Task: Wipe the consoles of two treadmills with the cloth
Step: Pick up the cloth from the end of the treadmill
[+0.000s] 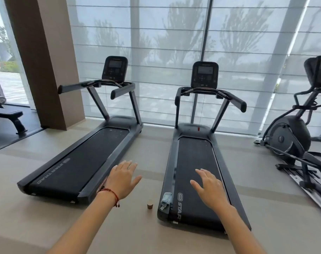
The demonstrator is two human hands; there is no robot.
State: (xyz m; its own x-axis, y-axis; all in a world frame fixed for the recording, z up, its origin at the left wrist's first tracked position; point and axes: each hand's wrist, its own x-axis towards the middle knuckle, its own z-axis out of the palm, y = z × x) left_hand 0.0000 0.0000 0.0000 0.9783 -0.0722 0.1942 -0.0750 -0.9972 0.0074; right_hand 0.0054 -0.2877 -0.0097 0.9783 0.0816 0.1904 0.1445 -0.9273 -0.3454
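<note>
Nothing wiped yet, by the look of it. Both hands spread wide and empty, left hand (123, 177) and right hand (210, 187). Cloth (166, 198) on near left corner of right treadmill (196, 158); next, grab cloth, then reach consoles (204, 74).

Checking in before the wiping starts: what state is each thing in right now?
Cloth: crumpled on the right treadmill's rear left rail, not held.
Left hand: open, empty.
Right hand: open, empty.
Left treadmill console: screen dark.
Right treadmill console: screen dim, untouched.
Small cup: upright on the floor.
</note>
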